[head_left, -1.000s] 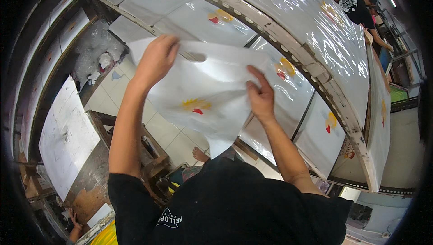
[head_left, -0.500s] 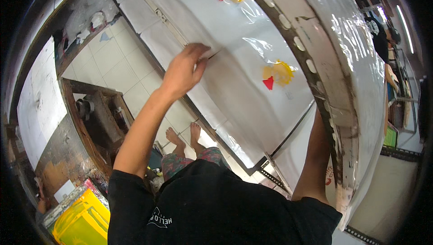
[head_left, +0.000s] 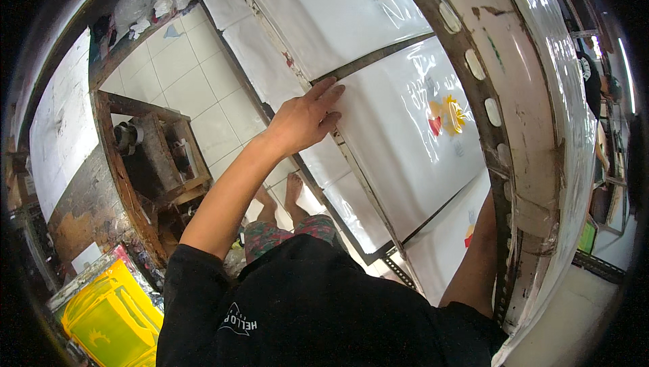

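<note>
My left hand reaches over the shelf with its fingers stretched out and apart. Its fingertips rest at the near corner of a glossy white sheet printed with a yellow and red motif. Beyond a dark gap lies another such sheet with the same kind of print. A third white sheet is partly visible closer to me, below the middle one. My right forearm goes under the slotted metal rail, which hides the right hand.
An upper shelf with shiny plastic covering overhangs on the right. At left stand a worn wooden frame and a yellow-smeared printing screen. Pale floor tiles show between. Another person's dark sleeve appears far right.
The middle sheet has settled flat, and a dark gap now shows between it and the far sheet. My left hand has come down onto its corner. The view has shifted slightly.
</note>
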Demonstrator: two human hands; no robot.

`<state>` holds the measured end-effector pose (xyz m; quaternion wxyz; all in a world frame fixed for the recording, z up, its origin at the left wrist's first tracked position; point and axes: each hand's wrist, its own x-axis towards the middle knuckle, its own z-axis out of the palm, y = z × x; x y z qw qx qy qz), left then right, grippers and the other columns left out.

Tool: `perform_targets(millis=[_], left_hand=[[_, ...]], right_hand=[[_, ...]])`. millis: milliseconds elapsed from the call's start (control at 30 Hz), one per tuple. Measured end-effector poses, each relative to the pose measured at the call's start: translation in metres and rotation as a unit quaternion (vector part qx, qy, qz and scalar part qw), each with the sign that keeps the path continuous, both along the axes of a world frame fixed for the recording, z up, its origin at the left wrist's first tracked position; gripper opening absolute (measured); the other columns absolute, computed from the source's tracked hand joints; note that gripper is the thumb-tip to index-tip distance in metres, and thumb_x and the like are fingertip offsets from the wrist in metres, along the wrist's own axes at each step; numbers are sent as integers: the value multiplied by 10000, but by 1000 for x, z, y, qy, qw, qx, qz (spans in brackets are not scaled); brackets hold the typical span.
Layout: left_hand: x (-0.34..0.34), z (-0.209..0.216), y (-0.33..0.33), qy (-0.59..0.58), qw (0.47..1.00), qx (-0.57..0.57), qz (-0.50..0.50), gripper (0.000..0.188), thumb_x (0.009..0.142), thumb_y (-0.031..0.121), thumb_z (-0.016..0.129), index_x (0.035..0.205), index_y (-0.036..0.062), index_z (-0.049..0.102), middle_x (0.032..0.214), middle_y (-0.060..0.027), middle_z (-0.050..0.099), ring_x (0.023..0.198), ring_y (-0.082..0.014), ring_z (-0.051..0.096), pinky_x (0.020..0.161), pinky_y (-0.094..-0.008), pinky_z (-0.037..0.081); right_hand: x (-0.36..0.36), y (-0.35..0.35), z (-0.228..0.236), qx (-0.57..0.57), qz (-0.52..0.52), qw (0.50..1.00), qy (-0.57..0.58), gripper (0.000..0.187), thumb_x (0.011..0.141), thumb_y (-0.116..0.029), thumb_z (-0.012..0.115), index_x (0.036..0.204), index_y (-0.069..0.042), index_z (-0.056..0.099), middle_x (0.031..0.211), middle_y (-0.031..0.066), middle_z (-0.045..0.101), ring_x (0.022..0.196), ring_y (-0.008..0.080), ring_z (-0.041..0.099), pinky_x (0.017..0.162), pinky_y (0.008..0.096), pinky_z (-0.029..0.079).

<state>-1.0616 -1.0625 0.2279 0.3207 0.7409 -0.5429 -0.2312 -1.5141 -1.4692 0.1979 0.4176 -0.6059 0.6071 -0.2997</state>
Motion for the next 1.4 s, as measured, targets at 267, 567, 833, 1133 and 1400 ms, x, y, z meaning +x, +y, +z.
perform_targets(millis=[267,567,833,1133,1400], left_hand=[[-12,-2,3,34,998,-41,47,417,934,182,552,1333,61,549,1463,-175,456,1100,-392,619,939,-452,511],[-51,-74,115,125,936,-172,281,252,923,71,528,1148,1,619,1146,-199,621,961,-377,626,849,-401,509],[-194,-276,293,191,921,241,239,339,893,222,571,1112,-24,651,1120,-278,630,1089,-425,593,971,-451,466],[-372,-327,374,274,852,372,246,449,895,285,576,1157,-80,599,1115,-299,605,1087,-471,560,925,-495,471],[-468,-364,382,82,910,334,231,432,871,254,582,1215,-7,570,1196,-273,582,1144,-466,535,998,-539,419]], right_hand=[[0,-8,14,-72,27,990,120,286,941,-142,566,1171,26,594,1156,109,630,939,215,651,820,313,516],[143,232,88,-257,324,910,-38,272,955,-170,564,1119,42,608,1103,126,648,887,228,681,768,315,546],[184,453,-36,280,419,855,-121,329,980,-33,520,1306,10,536,1100,116,663,921,166,674,766,276,533],[87,335,-228,49,205,977,-10,319,979,-48,501,1296,-26,531,1154,110,639,968,214,680,787,311,545],[-45,141,-318,-271,56,926,257,206,879,-11,565,1073,19,629,1001,112,656,924,243,664,789,352,540]])
